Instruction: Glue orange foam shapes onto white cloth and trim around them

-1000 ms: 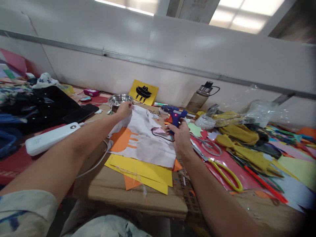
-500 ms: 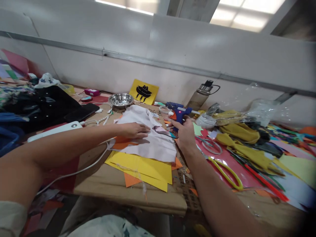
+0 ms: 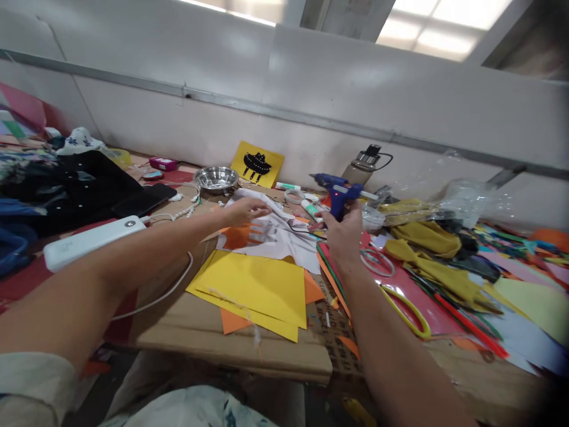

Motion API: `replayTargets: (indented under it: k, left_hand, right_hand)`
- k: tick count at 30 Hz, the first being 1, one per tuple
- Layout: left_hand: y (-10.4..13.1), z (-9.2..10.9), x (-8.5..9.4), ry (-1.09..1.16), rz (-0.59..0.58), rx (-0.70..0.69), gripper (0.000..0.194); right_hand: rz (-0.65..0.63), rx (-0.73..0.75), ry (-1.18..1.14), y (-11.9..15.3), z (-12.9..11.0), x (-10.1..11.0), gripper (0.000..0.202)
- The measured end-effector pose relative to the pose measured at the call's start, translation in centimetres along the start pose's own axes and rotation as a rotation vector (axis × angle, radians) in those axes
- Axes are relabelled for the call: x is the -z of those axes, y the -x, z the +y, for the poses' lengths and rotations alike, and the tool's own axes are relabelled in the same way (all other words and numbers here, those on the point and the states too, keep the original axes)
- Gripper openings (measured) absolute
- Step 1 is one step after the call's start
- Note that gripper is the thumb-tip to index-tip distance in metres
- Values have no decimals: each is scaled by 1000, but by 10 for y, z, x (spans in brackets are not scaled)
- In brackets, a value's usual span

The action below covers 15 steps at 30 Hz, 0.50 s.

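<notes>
Our right hand [image 3: 345,237] grips the glue gun [image 3: 338,196]; with our left hand [image 3: 249,212] loosely open by the cloth [image 3: 284,238], we'd best aim the nozzle [image 3: 313,176] clear.

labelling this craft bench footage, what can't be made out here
- Head view: blades of the yellow-handled scissors, behind the right forearm.
- Head view: trigger of the blue plastic glue gun, under the right hand.
- Head view: base of the translucent grey bottle, behind the glue gun.
- Head view: markings on the long white power bank, too small.
</notes>
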<state>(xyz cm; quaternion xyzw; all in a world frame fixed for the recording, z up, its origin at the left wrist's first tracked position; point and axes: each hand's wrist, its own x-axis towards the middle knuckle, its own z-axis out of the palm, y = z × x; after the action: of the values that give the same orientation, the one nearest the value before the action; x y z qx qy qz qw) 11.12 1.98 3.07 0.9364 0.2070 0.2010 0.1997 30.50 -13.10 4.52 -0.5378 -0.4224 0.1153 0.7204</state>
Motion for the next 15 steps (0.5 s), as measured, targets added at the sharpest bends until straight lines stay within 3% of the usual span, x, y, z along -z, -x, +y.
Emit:
replayTargets:
  k: [2, 5, 10, 15]
  left_hand:
    - [17, 1, 13, -1, 47, -17, 26]
    - [48, 0, 25, -42, 18, -15, 18]
    - [87, -3, 22, -16, -86, -30, 21]
    - [98, -10, 17, -23, -116, -128, 20]
  right_hand:
    - [-121, -47, -21, 6, -1, -5, 38]
    - [-268, -125, -70, 17, -6, -13, 40]
    - [-537, -257, -81, 30, -13, -19, 36]
    - [-588, -266, -7, 32, -1, -18, 31]
